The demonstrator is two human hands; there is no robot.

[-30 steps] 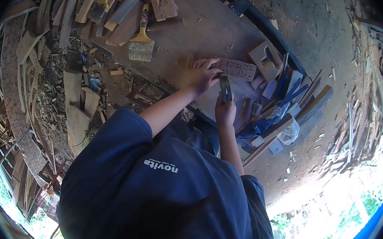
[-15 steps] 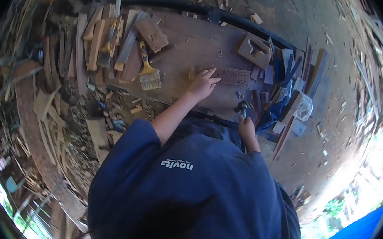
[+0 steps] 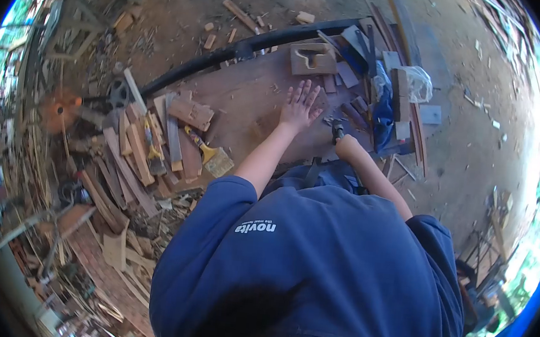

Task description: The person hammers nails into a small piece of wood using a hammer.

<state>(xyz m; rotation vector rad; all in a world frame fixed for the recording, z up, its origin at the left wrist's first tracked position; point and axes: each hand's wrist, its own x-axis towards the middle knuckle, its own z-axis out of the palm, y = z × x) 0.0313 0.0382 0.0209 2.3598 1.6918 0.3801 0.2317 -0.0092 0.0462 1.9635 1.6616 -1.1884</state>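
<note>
My left hand (image 3: 297, 112) lies palm down on the brown work board (image 3: 242, 86), its fingers spread and nothing gripped. A patterned wooden strip is hard to make out beneath and beside it. To the right, the fingers of my right hand (image 3: 347, 147) are wrapped round the handle of a small hammer (image 3: 337, 131), whose dark head is near the board. Small metal bits lie by the hammer head. Just beyond my left fingertips sits a wooden block with a carved hollow (image 3: 313, 60).
Wood pieces (image 3: 140, 151) and a wide paintbrush (image 3: 218, 162) lie at the left. At the right are blue cloth (image 3: 383, 108), clear plastic (image 3: 417, 84) and long wooden strips (image 3: 421, 143). A dark bar (image 3: 185, 77) borders the far edge.
The whole view has turned, so the board and its objects appear rotated. My left hand has shifted along the board towards the hollowed block, fingers now spread wider. The hammer stays in my right hand.
</note>
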